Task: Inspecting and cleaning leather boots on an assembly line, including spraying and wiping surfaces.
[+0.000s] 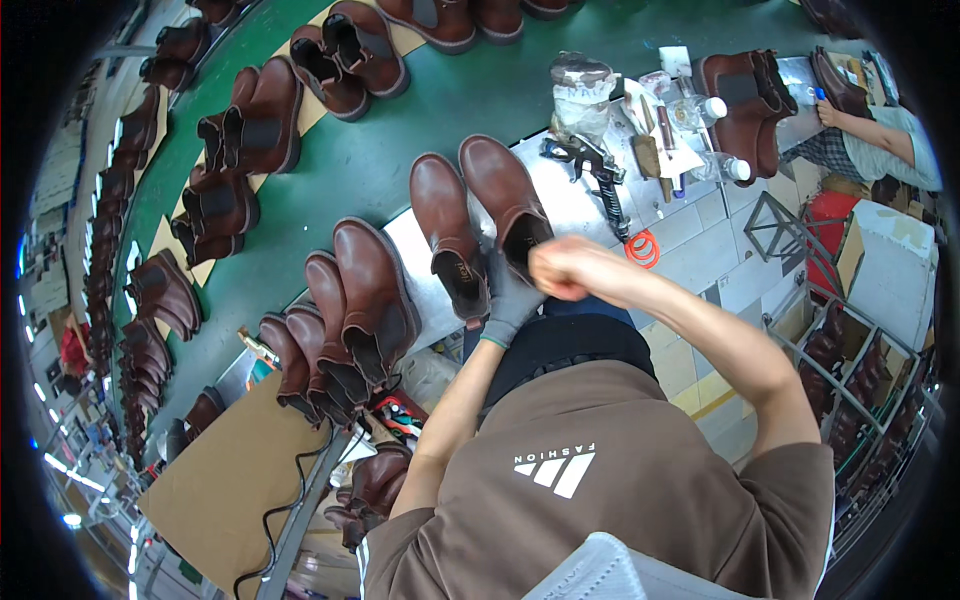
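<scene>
Two brown leather ankle boots stand side by side on the metal bench in front of me, toes pointing away. My left hand (512, 298), in a grey glove, lies between their heels and grips the shaft of the right-hand ankle boot (497, 180); its fingertips are partly hidden. The left-hand ankle boot (440, 205) stands right next to that glove, its opening toward me. Closed like a fist, my bare right hand (570, 268) is at the opening of the right-hand boot. Whatever its fingers hold, if anything, is hidden.
More brown boots (370, 285) stand close on the left. A green conveyor (370, 150) carries several pairs beyond. To the right lie a black spray gun (598, 180), clear bottles (700, 112) and brushes. A cardboard sheet (235, 480), a boot rack (850, 370) and a co-worker's arm (875, 135) flank me.
</scene>
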Demonstrator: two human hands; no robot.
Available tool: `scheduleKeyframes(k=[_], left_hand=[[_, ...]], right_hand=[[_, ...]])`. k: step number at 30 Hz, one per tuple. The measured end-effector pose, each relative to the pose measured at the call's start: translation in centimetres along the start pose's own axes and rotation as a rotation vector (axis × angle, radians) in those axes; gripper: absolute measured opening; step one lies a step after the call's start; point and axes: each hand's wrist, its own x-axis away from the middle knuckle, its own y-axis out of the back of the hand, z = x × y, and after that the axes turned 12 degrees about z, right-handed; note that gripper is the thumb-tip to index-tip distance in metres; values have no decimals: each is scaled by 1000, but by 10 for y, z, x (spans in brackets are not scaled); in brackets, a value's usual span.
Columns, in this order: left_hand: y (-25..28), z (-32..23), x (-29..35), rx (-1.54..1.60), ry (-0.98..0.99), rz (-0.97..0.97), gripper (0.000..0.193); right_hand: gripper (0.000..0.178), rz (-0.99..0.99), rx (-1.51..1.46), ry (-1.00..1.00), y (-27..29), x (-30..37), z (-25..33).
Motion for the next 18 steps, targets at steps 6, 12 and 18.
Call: scheduleKeyframes(k=[6,12,18], left_hand=[[28,-3,209,393,-614,-251,30],[113,70,153,1286,-631,-761,24],[118,81,83,1505,-438,-404,49]], right_hand=[[18,-180,12,-253,28,103,-19],[30,-762,722,3,39,21,-53],[77,-753,321,88,76,-95,-89]])
